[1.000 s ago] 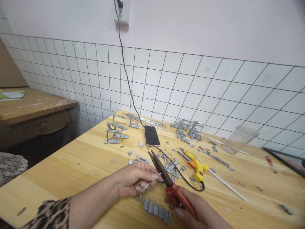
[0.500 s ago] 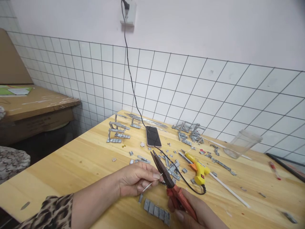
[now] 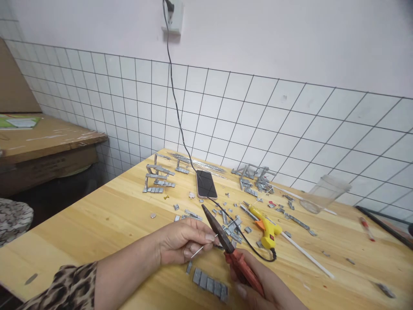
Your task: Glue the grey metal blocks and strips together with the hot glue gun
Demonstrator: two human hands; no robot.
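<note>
Between the thumb and fingers of my left hand (image 3: 185, 242) is a thin pale wire (image 3: 197, 252), its lower end sticking out toward me. My right hand (image 3: 258, 280) is wrapped round the red handles of a pair of long-nose pliers (image 3: 232, 254). The dark jaws point up and away, closed across the wire beside my left fingertips. Just below my hands lies a row of small grey plates (image 3: 210, 284) joined side by side, with a single grey piece (image 3: 189, 268) next to it.
A yellow glue gun (image 3: 266, 228) with a black cord lies to the right, near a white stick (image 3: 308, 254). A phone (image 3: 206, 184), small grey frames (image 3: 158, 177), loose grey bits and a clear plastic cup (image 3: 324, 193) stand farther back on the wooden table (image 3: 97, 228).
The plier jaws, parted before, have closed on the wire next to my left fingers. My left hand has stayed almost in place, and the view has shifted slightly.
</note>
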